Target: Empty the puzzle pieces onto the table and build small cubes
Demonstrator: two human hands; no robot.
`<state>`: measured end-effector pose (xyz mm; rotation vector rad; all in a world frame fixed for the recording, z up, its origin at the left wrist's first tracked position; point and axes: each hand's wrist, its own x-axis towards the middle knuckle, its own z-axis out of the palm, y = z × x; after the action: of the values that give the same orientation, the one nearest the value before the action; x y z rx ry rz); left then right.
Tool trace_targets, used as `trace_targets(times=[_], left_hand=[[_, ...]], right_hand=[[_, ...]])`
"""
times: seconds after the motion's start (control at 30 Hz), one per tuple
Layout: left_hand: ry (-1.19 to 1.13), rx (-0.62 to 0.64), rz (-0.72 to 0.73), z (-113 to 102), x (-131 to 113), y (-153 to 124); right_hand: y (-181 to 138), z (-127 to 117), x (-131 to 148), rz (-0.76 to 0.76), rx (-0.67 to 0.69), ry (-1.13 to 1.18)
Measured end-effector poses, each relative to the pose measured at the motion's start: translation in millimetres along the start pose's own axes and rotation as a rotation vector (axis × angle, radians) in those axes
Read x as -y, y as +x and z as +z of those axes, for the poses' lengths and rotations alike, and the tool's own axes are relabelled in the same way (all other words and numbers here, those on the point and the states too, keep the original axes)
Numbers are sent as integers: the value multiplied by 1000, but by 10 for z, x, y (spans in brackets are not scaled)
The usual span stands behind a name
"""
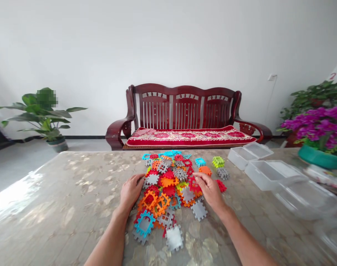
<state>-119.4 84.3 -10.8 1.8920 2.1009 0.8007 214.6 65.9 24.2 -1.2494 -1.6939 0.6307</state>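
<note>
A heap of flat interlocking plastic tiles (pixel 168 184) in red, orange, grey, blue and green lies in the middle of the marbled table (pixel 74 199). My left hand (pixel 131 191) rests at the heap's left edge, fingers curled down onto a grey tile (pixel 152 179). My right hand (pixel 210 189) sits at the heap's right side, fingertips pinched on a red tile (pixel 194 183). Loose tiles lie apart at the far side: a blue one (pixel 200 162), a lime-green one (pixel 218 161), a grey one (pixel 223 173).
Several clear plastic boxes (pixel 271 173) and lids stand at the right of the table. A pot of purple flowers (pixel 320 136) is at the far right. Beyond the table stand a red wooden bench (pixel 185 118) and a leafy plant (pixel 43 114).
</note>
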Motion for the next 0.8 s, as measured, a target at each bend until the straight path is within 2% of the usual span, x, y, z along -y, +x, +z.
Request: trace_targets(times=[0.13,0.3,0.57,0.8], left_hand=[[2,5,-5,4,2,4],[-4,7,5,-4,-9,-2],[-2,4,-4,17,18,11],[10,8,-4,10,12,10]], right_hand=[[65,-116,-267,65,45,-41],[44,-59,-426,79,25,-139],[-23,-53,-279,111,193,-327],[-83,47,-222,63,113,-452]])
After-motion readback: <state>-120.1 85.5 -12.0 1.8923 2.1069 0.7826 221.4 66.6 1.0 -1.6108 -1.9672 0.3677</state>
